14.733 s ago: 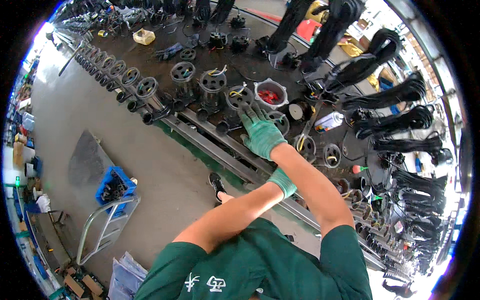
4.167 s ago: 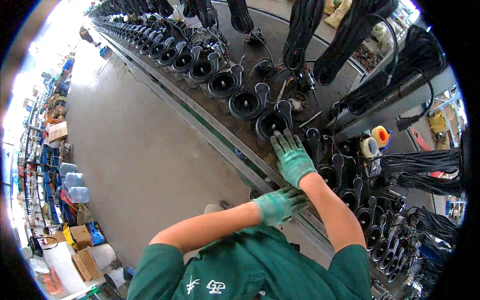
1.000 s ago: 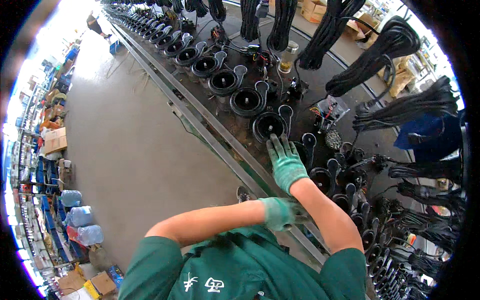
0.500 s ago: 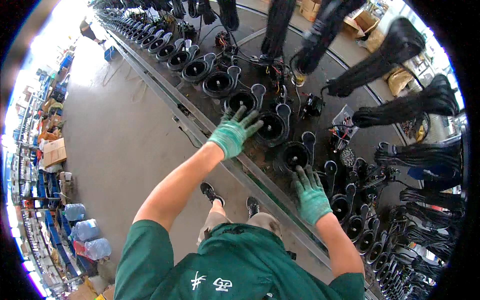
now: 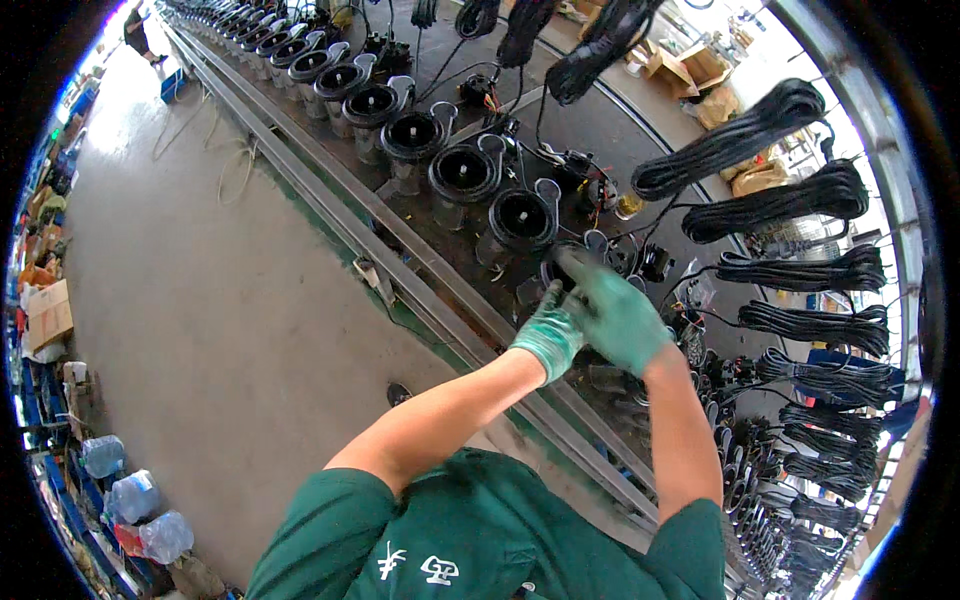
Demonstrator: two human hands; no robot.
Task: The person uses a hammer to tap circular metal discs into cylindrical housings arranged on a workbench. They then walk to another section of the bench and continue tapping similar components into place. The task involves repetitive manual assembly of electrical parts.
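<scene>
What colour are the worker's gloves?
Green knitted gloves on the left hand and right hand, head view.

**A factory assembly line**

A long metal conveyor rail crosses a bare concrete floor, carrying a row of identical black round housings that recedes into the distance. Bundled black cables hang in coils beside the line. Cardboard boxes and water jugs sit along the floor's edge.
</scene>
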